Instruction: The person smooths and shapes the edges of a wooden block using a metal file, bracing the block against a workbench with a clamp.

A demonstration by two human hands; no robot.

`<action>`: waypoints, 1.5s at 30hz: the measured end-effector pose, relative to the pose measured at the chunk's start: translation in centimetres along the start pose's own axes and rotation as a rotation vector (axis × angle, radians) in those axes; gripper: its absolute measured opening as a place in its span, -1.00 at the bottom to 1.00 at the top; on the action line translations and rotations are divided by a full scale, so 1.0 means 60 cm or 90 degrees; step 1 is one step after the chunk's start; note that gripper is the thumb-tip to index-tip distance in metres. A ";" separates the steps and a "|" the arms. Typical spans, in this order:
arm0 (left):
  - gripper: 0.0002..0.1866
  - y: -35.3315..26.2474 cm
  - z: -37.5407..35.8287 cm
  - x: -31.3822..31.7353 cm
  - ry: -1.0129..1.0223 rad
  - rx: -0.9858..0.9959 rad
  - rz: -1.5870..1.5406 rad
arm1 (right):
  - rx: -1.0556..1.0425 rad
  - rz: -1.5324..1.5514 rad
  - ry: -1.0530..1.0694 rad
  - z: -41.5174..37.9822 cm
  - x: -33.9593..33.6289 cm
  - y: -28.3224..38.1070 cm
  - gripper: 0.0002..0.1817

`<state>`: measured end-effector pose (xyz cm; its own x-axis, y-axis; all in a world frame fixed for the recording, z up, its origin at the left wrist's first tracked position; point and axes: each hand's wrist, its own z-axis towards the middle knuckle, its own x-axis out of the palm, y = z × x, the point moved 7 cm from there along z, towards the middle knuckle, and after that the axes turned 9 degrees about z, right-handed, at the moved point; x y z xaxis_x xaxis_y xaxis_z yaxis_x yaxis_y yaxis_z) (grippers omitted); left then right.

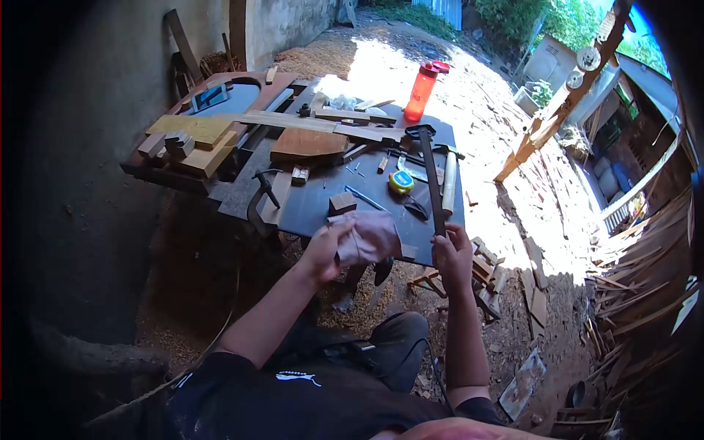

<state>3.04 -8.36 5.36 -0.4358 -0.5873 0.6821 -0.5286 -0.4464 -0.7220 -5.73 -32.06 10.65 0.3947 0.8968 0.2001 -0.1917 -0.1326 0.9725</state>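
Note:
A pale pink cloth (369,236) is gripped in my left hand (323,251) at the near edge of the dark work table (312,205). My right hand (452,257) is closed on the lower end of a long dark metal bar (431,176), which points away across the table's right side. Just beyond the cloth sits a small brown wood block (342,203), with a blue pen (364,198) beside it. A yellow-green tape measure (400,182) lies left of the bar, and a hammer (449,180) lies to its right.
A red bottle (421,93) stands at the table's far side. Boards (176,128), a phone (210,98) and a brown wood piece (308,144) lie to the left. A clamp (262,198) grips the near left edge. Wood scraps (488,275) and a slanted post (557,110) are at right.

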 end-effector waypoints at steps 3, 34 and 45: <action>-0.59 0.033 -0.073 0.014 0.024 -0.100 -0.003 | -0.017 -0.050 0.191 -0.055 0.072 0.052 -0.75; -0.56 0.034 -0.123 0.133 0.218 -0.153 0.266 | -0.223 -0.209 0.264 -0.168 0.078 0.069 -0.68; -0.59 0.077 -0.100 0.093 0.030 -0.174 0.117 | -0.574 -0.518 0.229 -0.180 0.092 0.086 -0.86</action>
<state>-6.23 -9.64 6.50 -0.5726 -0.6062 0.5520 -0.6103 -0.1344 -0.7807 -14.23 -23.25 15.45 0.4468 0.6667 -0.5966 -0.6075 0.7156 0.3448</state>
